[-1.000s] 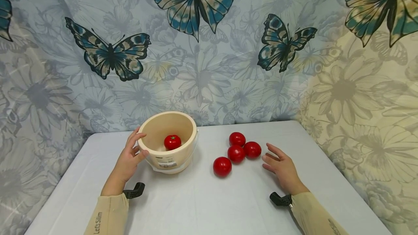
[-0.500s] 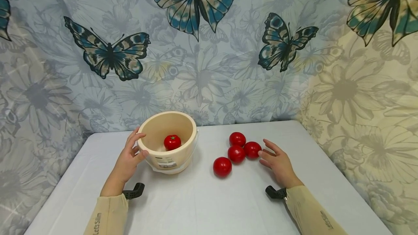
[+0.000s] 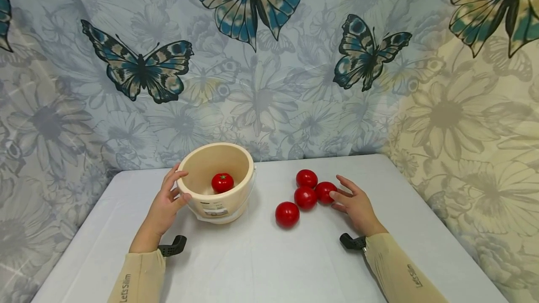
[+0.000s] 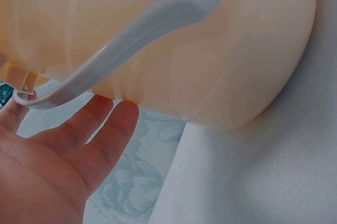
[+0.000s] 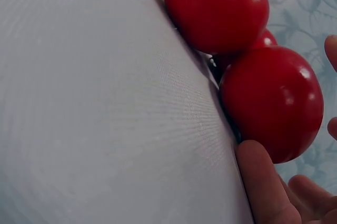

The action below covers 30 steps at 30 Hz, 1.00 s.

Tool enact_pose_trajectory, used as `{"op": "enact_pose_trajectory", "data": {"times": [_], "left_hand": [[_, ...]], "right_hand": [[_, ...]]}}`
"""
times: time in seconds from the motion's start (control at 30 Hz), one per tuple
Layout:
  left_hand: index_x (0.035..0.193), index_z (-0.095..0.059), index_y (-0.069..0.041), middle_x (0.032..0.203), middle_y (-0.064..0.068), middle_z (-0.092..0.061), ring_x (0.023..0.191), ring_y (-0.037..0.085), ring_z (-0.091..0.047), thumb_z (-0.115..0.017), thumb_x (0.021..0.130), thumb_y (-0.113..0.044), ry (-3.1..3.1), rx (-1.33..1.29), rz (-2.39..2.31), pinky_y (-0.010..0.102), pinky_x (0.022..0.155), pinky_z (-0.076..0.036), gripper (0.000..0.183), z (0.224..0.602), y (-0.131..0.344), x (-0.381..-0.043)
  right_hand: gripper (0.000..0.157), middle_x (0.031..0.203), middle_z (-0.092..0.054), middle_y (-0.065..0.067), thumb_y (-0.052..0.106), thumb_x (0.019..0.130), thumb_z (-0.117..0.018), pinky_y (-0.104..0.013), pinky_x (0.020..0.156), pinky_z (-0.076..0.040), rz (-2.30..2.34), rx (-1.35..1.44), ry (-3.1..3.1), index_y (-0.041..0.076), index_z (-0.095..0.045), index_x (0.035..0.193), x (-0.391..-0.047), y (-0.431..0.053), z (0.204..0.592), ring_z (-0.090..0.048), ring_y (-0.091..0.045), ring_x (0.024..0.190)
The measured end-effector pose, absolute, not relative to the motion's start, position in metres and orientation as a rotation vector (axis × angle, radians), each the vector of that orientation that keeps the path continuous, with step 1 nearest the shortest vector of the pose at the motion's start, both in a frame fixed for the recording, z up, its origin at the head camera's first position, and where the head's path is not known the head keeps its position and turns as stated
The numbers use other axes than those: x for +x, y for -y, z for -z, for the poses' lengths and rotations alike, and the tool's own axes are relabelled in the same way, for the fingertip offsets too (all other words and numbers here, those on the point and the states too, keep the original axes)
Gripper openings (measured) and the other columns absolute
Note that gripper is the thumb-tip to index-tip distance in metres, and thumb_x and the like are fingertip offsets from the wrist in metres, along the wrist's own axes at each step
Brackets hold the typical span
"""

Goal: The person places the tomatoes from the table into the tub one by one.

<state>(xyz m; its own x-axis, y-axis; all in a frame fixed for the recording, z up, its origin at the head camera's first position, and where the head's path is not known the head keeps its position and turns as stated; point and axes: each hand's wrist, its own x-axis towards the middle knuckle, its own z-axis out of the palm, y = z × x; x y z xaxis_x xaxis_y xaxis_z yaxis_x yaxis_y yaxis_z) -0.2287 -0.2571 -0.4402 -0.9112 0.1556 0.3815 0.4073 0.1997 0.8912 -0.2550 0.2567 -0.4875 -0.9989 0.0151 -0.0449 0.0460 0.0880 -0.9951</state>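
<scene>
A cream plastic bucket (image 3: 219, 202) stands at the left of the table, with one tomato (image 3: 222, 183) with a green star-shaped top inside. My left hand (image 3: 165, 207) holds the bucket's left side, a finger over the rim and the thumb low in front. In the left wrist view, fingertips (image 4: 126, 109) meet the outer wall below the grey handle (image 4: 116, 58). Several red tomatoes lie in a group: a front one (image 3: 287, 214), a middle one (image 3: 305, 198), a back one (image 3: 306, 179) and a right one (image 3: 325, 192). My right hand (image 3: 357, 205), fingers spread, has fingertips right at the right tomato.
White cloth covers the table (image 3: 252, 265). Behind it hangs a curtain (image 3: 261, 102) with butterflies and flowers, close to the table's back edge. A black wrist camera (image 3: 172, 247) sits on the left wrist and another black camera (image 3: 353, 242) on the right.
My right hand has moved left and slightly away from me, up to the right tomato. The left hand and the bucket stay where they were.
</scene>
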Motion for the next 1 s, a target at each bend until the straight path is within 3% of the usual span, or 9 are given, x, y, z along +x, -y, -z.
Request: {"op": "enact_pose_trajectory", "data": {"times": [0.43,0.67,1.0], "left_hand": [[0.143,-0.037,0.003,0.164,0.013,-0.001,0.131,0.060,-0.031,-0.063,0.098,-0.004,2.270,-0.551,1.770,0.014,0.092,-0.042,0.053,0.4428,0.2579,-0.2298],[0.143,-0.038,0.003,0.164,0.015,-0.002,0.130,0.059,-0.034,-0.063,0.098,-0.005,2.264,-0.555,1.767,0.014,0.092,-0.043,0.052,0.4402,0.2576,-0.2306],[0.143,-0.039,0.001,0.164,0.015,-0.003,0.132,0.060,-0.032,-0.065,0.096,-0.004,2.281,-0.524,1.765,0.013,0.093,-0.040,0.053,0.4361,0.2553,-0.2269]], "right_hand": [[0.076,0.152,-0.033,-0.022,0.020,0.089,-0.078,-0.036,0.083,-0.056,2.007,-0.040,-2.363,0.010,-0.038,0.154,-0.2639,-0.2488,0.4944,-0.047,-0.041,0.125],[0.068,0.142,-0.045,-0.022,0.017,0.089,-0.077,-0.033,0.085,-0.055,1.815,-0.029,-2.548,0.012,-0.046,0.150,-0.2634,-0.2470,0.4938,-0.045,-0.040,0.125],[0.065,0.142,-0.045,-0.020,0.019,0.092,-0.074,-0.036,0.088,-0.054,1.730,-0.003,-2.634,0.014,-0.045,0.150,-0.2617,-0.2474,0.4959,-0.046,-0.040,0.124]]}}
